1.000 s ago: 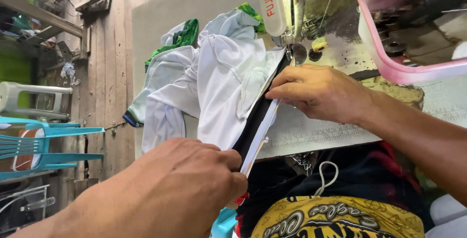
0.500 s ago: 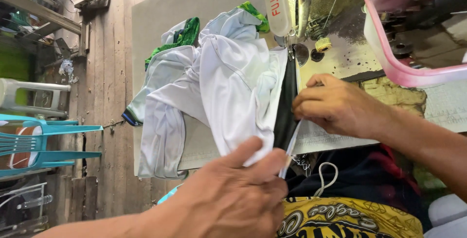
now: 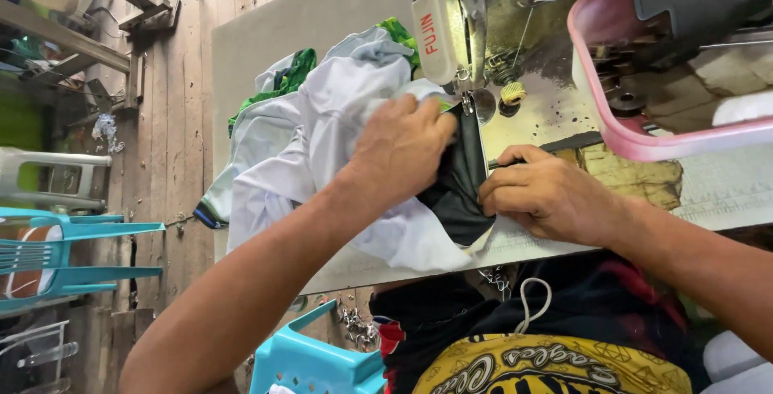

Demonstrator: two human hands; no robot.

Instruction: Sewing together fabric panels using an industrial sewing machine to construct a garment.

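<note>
The white garment (image 3: 322,152) with its black trim (image 3: 460,180) is pressed flat by the left hand (image 3: 403,148) at the sewing machine needle (image 3: 465,104). The trim edge is pinned by the right hand (image 3: 547,197); most of the seam seems unsewn.

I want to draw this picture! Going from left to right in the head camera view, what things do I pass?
Blue plastic chair → white garment → left hand → black fabric → right hand → pink tray.
</note>
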